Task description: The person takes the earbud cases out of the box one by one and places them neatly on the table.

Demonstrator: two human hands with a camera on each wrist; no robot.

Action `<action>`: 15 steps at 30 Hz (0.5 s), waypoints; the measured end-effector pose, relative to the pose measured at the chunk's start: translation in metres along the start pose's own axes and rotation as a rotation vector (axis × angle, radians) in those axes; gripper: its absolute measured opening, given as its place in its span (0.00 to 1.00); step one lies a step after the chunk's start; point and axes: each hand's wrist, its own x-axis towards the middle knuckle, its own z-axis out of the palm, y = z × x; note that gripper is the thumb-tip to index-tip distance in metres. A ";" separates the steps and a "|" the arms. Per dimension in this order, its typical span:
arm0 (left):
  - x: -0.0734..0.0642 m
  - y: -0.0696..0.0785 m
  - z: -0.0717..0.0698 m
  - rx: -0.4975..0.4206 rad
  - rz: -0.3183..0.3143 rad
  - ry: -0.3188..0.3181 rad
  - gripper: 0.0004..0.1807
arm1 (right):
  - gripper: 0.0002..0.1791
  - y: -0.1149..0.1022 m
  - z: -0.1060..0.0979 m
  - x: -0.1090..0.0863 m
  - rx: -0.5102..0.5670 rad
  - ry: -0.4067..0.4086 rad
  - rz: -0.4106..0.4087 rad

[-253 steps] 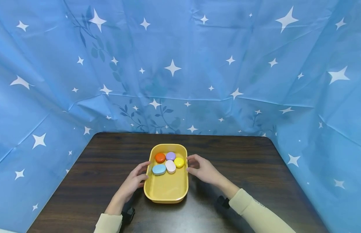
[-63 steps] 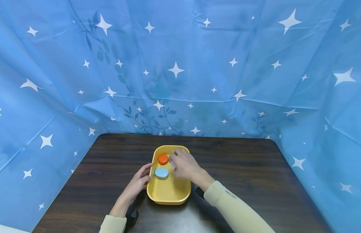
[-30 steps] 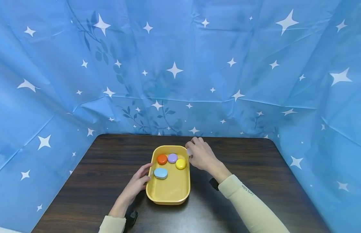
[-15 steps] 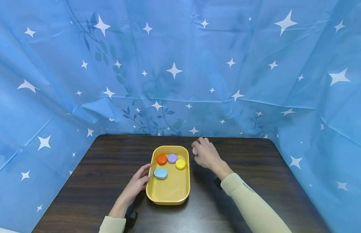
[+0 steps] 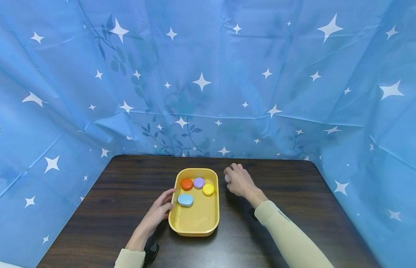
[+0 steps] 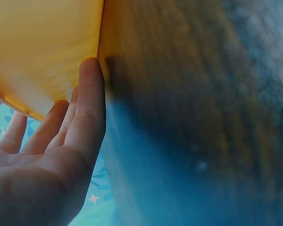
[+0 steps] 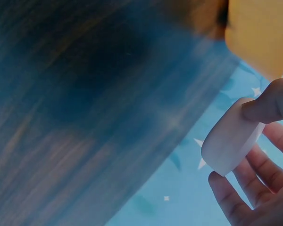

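Observation:
A yellow tray (image 5: pixel 194 220) lies on the dark table. In it are a round orange piece (image 5: pixel 187 184), a round purple piece (image 5: pixel 199 182), a round yellow piece (image 5: pixel 208 190) and an oval light-blue block (image 5: pixel 185 200). At the tray's left side, my left hand (image 5: pixel 155 214) touches the outer wall; the left wrist view shows its fingers (image 6: pixel 89 89) extended against it. Right of the tray, my right hand (image 5: pixel 242 182) pinches a pale pinkish-white oval block (image 7: pixel 231 136) between thumb and fingers, above the table. From the head, that block is mostly hidden by the hand.
The dark wood-grain table (image 5: pixel 127 178) ends at a far edge in front of a blue curtain (image 5: pixel 208 56) with white stars. Dark straps sit at both wrists, below cream sleeves (image 5: pixel 271 216).
The pale oval block has left the tray in my right hand, carried over its right rim and a bit further right. My left hand has stayed at the tray.

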 end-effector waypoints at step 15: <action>0.000 0.000 0.001 0.016 -0.002 0.013 0.31 | 0.17 0.004 0.018 -0.001 -0.021 -0.085 0.013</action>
